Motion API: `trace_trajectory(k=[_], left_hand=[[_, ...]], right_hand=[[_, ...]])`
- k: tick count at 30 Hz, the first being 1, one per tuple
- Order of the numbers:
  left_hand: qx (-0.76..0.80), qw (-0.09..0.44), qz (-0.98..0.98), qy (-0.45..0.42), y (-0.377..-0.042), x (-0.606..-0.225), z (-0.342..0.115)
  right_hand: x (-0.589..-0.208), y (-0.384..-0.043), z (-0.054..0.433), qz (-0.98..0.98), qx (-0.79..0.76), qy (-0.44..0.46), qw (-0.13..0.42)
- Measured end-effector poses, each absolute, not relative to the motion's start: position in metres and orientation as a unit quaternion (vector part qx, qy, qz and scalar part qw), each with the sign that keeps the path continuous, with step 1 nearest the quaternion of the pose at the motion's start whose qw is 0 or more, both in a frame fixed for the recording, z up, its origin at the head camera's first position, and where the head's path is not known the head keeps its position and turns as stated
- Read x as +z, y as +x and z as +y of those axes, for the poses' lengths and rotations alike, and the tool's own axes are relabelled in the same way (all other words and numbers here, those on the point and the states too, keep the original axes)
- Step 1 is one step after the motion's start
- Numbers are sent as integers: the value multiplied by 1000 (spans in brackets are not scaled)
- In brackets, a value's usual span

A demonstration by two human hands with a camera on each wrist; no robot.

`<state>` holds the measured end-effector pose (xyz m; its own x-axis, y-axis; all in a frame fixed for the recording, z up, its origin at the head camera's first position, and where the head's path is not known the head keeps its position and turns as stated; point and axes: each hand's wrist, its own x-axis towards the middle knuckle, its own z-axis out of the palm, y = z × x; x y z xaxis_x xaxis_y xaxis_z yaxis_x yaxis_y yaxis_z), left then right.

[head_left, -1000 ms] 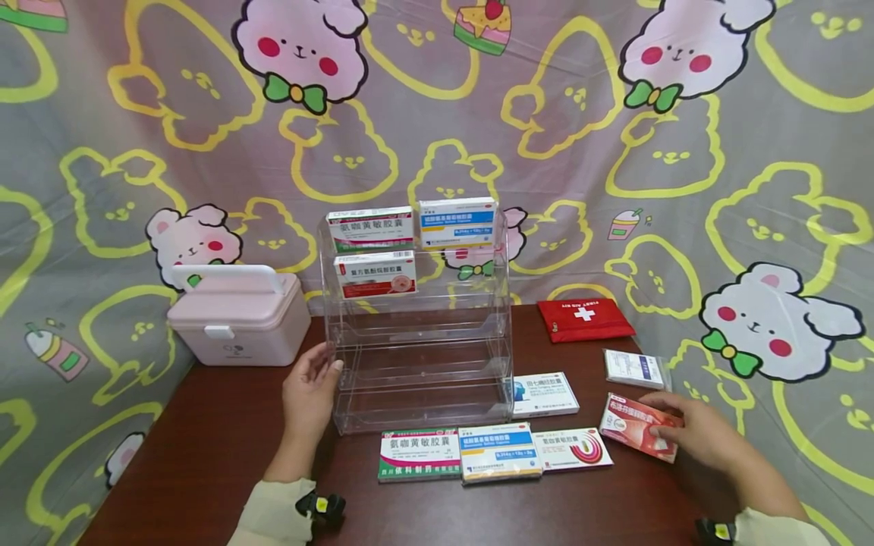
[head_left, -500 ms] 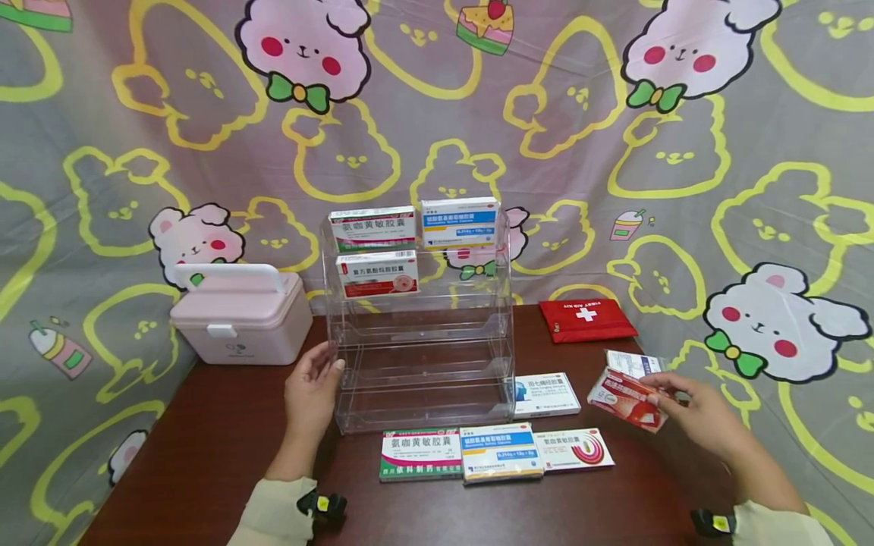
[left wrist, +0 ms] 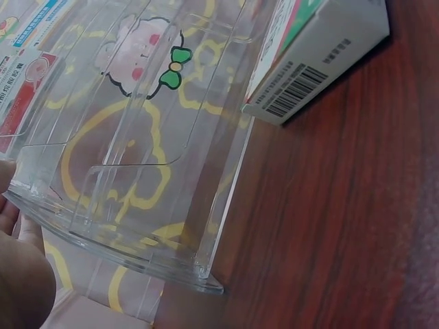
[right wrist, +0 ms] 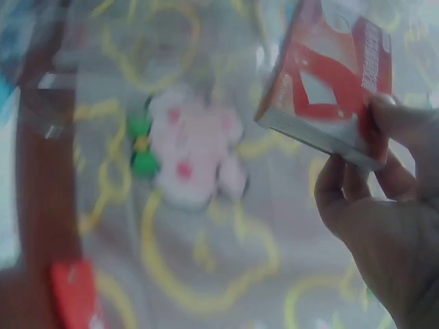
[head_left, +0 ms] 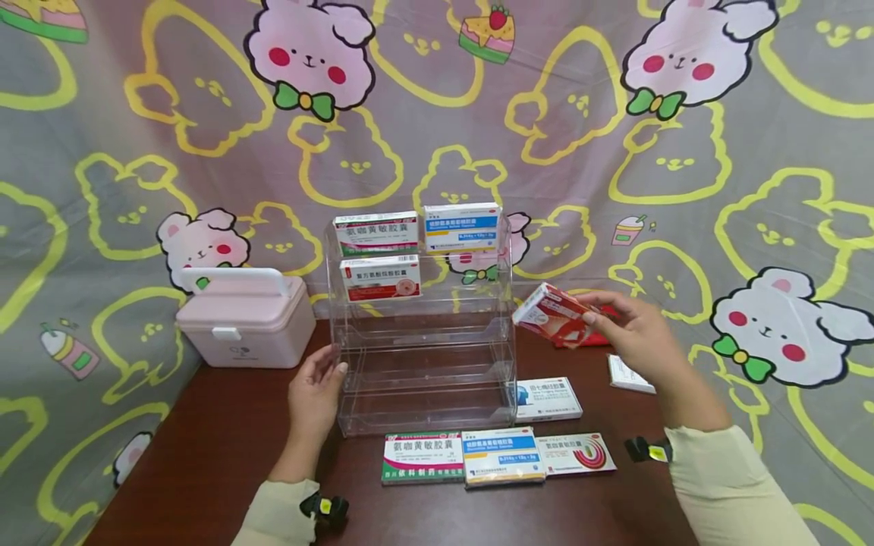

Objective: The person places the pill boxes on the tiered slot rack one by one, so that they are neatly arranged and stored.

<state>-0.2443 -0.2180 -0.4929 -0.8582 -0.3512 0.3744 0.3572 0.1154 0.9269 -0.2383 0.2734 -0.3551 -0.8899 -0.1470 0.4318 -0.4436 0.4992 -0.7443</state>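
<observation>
My right hand [head_left: 635, 326] pinches a red medicine box [head_left: 551, 315] by one end, thumb on its face and fingers beneath, as the right wrist view shows. The box is held up and tilted, just right of a clear plastic tiered display rack [head_left: 426, 415]. My left hand [head_left: 315, 394] grips the rack's left side edge, thumb at the front and fingers partly hidden behind. On the rack's top tier stand a green-and-white box [head_left: 377, 233] and a blue-and-white box [head_left: 462, 229]. A red-and-white box [head_left: 381, 279] stands on the tier below, at the left.
Before the rack lie a green-and-white box [head_left: 422, 458], a blue-and-white box [head_left: 504, 456] and a white box with red arcs [head_left: 576, 453]. Another white box [head_left: 548, 399] lies at its right. Behind my right hand are a small white packet [head_left: 630, 374] and a red pouch [head_left: 580, 340]. A pink case [head_left: 246, 322] stands left.
My right hand has lifted the red medicine box from the table's right side and carried it up and left toward the rack. The left hand keeps its grip on the rack.
</observation>
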Motion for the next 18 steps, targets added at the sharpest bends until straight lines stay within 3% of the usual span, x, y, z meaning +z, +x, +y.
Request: trace_trajectory(k=[6, 11, 18], left_hand=[[-669, 264, -694, 5, -245, -494, -217], [-668, 258, -698, 12, -245, -496, -218], [-669, 268, -693, 0, -247, -496, -220]], right_hand=[[-327, -270, 217, -803, 510, 229, 206], [-314, -293, 177, -795, 519, 219, 227], [-305, -320, 144, -823, 414, 229, 314]])
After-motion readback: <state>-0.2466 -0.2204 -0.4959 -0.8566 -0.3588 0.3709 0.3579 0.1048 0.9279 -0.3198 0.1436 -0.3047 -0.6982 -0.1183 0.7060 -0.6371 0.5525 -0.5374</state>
